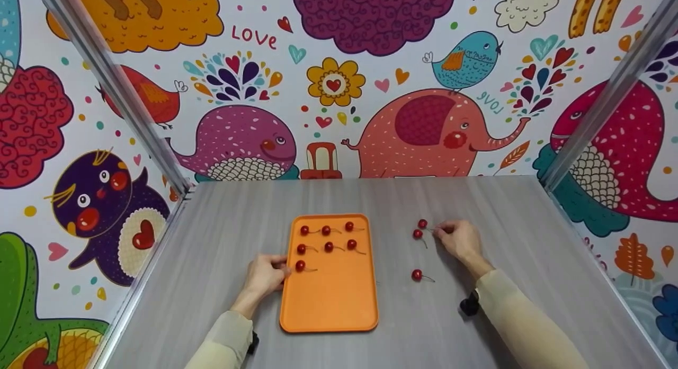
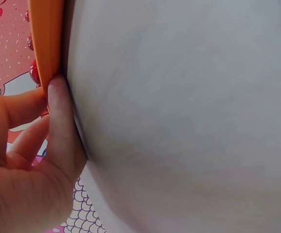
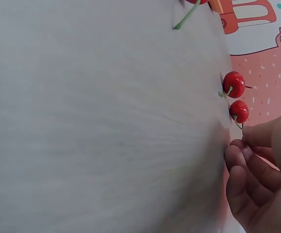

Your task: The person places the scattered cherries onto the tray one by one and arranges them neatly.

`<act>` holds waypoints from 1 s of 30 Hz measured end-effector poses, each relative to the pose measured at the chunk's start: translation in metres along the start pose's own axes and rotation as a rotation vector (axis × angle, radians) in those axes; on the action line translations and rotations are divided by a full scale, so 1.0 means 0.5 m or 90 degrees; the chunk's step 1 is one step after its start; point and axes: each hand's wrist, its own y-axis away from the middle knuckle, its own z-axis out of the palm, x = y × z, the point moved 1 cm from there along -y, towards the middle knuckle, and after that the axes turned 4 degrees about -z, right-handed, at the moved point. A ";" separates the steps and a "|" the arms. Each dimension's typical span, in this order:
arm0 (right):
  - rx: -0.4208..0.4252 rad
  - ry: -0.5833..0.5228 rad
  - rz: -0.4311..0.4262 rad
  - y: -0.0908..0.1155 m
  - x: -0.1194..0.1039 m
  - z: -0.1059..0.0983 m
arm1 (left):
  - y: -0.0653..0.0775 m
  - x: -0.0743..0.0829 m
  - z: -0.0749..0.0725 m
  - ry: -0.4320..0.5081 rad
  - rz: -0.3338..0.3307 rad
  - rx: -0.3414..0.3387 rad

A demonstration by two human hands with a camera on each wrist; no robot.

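An orange rectangular tray [image 1: 331,305] lies on the table, with several red cherries [image 1: 329,246] set in rows on its far half, stems toward the right. My left hand [image 1: 266,275] pinches the tray's left rim between thumb and fingers, as the left wrist view shows at the orange edge [image 2: 50,43]. To the right of the tray, my right hand [image 1: 462,240] pinches the stem of a cherry [image 1: 422,224] between thumb and fingertips. Another cherry [image 1: 418,234] sits close beside that one. A third cherry [image 1: 417,275] lies nearer the front, its stem pointing right.
The grey wood-grain table [image 1: 233,215] carries all of this. Metal posts [image 1: 593,115] stand at its back corners. Behind it rises a wall panel [image 1: 328,131] printed with cartoon animals.
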 end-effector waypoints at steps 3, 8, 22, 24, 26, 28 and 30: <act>0.002 -0.028 0.009 0.006 -0.003 -0.004 | 0.001 0.000 0.001 0.001 0.001 -0.001; 0.003 -0.088 0.026 0.015 -0.010 -0.011 | 0.001 0.000 0.001 -0.001 -0.002 -0.001; 0.037 -0.142 -0.049 0.030 -0.059 -0.014 | 0.001 0.003 0.001 0.018 -0.004 -0.006; 0.021 -0.155 -0.050 0.035 -0.069 -0.010 | 0.001 0.004 0.000 0.014 -0.003 -0.005; 0.000 -0.171 -0.048 0.040 -0.079 -0.005 | 0.001 0.004 0.000 0.010 -0.004 -0.004; -0.019 -0.186 -0.048 0.044 -0.091 -0.001 | 0.002 0.004 0.000 0.007 -0.004 -0.004; -0.033 -0.200 -0.048 0.049 -0.102 0.002 | 0.003 0.004 0.000 0.005 -0.002 -0.004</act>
